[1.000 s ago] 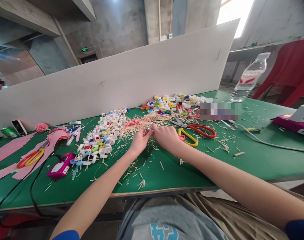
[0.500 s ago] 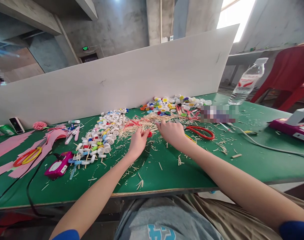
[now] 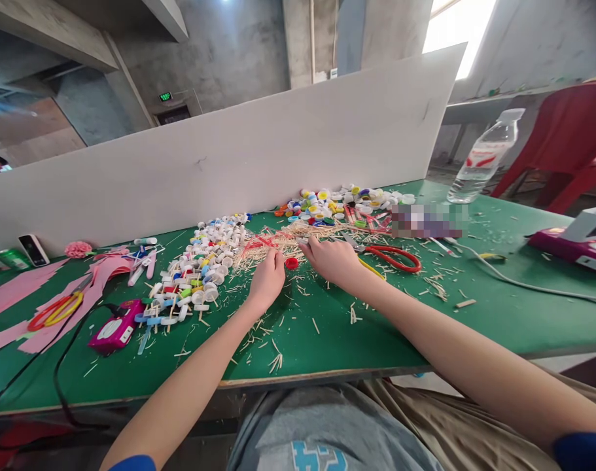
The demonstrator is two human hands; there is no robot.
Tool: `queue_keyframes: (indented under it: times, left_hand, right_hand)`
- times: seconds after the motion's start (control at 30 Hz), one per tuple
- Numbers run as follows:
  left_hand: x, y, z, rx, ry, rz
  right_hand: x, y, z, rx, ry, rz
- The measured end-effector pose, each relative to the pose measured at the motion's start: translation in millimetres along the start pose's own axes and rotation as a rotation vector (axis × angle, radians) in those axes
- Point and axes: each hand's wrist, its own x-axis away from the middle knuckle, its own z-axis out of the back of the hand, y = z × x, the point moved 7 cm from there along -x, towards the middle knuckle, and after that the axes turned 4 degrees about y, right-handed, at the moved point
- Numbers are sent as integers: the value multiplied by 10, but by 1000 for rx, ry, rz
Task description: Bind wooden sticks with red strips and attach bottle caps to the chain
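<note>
My left hand (image 3: 269, 280) is closed above the green table, just left of a red bottle cap (image 3: 291, 263). What its fingers hold, if anything, is hidden. To the right of the cap, my right hand (image 3: 333, 259) is closed, with a small pale tip showing past its thumb and forefinger, too small to name. Beyond both hands lies a heap of thin wooden sticks (image 3: 256, 256) with red strips across it. Scissors with red handles (image 3: 394, 258) rest right of my right hand, near a yellow-handled tool (image 3: 373, 269) partly covered by that hand.
Caps with sticks (image 3: 199, 275) are piled on the left; loose caps (image 3: 322, 204) lie at the back. A purple power strip (image 3: 114, 329), pink paper (image 3: 106, 269) and other scissors (image 3: 57, 310) are at left. A water bottle (image 3: 487, 157) stands right; a white panel (image 3: 258, 163) rises behind.
My left hand has shifted slightly left, and the red cap, partly covered before, now shows fully. My right hand has moved a little left, still closed.
</note>
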Motion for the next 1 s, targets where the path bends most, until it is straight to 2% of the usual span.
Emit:
queue_keyframes:
  times: [0.27,0.47,0.63,0.8,1.0]
  left_hand:
    - [-5,-2,32,-24,13,-14]
    - [-34,-17,61,-38,53,-18]
    - [-32,-12,68,-50,50,-26]
    - [-28,-8,61,-68,40,-44]
    - [-40,-35,43,-44,34,-27]
  right_hand:
    - [-14,31,-98,-30,-14,10]
    - [-9,-137,-75,9,211,258]
    - [23,-321,-226,-41,185,460]
    - [-14,-330,-336,-130,152,477]
    - [-62,-304,-336,-257,136,448]
